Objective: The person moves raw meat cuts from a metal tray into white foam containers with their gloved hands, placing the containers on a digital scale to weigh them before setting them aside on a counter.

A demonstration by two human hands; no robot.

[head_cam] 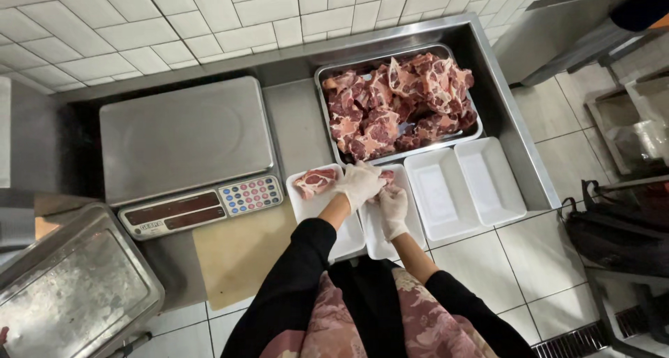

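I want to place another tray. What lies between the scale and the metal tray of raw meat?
In the head view, only a bare strip of steel counter separates the scale from the metal tray.

The scale (187, 136) blocks the counter's left, and the meat pan (474, 131) fills the back right. Between them a bare steel strip (296, 124) lies open; two empty trays (463, 184) sit at right.

Scale (187, 138) as landmark: meat pan (327, 75) to its right w/ meat chunks (401, 103) in it, four foam trays (460, 180) right & nearer, board (240, 250) just in front, lidded bin (73, 288) front-left, wall behind.
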